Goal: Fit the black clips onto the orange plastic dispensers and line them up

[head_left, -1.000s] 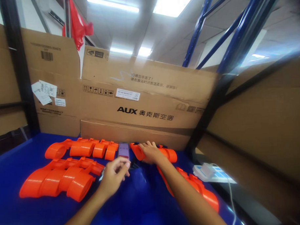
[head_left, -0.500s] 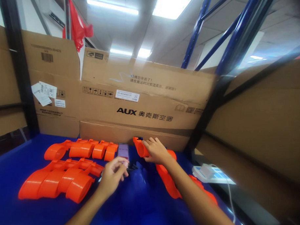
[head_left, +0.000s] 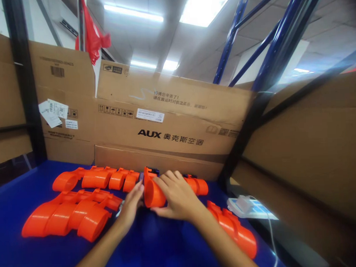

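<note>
My right hand is wrapped round an orange ring-shaped plastic part, held above the blue table. A flat orange arm and a dark piece show at the top of this part. My left hand is at the part's left edge, thumb up and fingers drawn together. Whether it touches the part, or has something small in it, is hidden. Behind the fingers, a phone-like slab is mostly covered.
Similar orange parts lie in a back-left row, a front-left row, a back-right group and a right group. A white power strip with a cable lies beyond the right table edge. Cardboard walls the back.
My right hand has brought the orange part left and nearer to me, uncovering the parts at back right. My left hand has turned and come up beside it, covering most of the slab.
</note>
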{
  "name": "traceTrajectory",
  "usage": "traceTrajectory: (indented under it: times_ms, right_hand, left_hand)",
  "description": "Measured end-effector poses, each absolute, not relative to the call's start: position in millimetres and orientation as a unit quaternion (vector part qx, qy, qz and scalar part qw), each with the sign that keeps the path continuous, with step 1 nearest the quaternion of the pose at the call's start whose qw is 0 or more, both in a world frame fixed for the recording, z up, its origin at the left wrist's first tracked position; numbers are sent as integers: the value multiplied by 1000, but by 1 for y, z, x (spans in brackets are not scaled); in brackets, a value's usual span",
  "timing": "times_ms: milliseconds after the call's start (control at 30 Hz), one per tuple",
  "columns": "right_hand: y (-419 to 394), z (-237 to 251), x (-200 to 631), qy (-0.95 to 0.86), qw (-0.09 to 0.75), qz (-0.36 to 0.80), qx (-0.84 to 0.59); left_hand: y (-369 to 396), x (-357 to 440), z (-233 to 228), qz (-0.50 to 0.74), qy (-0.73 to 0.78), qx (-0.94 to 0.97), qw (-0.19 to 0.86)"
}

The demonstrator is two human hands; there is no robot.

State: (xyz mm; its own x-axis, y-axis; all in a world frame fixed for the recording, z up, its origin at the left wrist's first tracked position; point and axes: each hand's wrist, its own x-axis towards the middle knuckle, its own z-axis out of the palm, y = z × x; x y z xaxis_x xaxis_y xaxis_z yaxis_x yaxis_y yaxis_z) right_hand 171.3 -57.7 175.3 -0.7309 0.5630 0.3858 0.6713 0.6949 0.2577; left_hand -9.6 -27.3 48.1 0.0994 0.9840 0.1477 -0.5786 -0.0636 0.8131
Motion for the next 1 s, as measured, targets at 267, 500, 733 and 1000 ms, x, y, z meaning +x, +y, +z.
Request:
traceTrajectory:
  times_ms: [267,500,733,1000]
  right_hand:
    - [-60,140,167,-912,302,-69,-270]
    - [-35,111,162,-749,563,76,-341]
    - [-3,100,161,-601,530,424,-422]
    - [-16,88,172,-628,486,479,-374]
  left_hand:
    - [-35,-7,57,613,216,328,685]
    - [-36,-11,52,593,227,342,692]
    - [-38,-8,57,561,265,393,679]
    - [-32,-4,58,598,263,400,642]
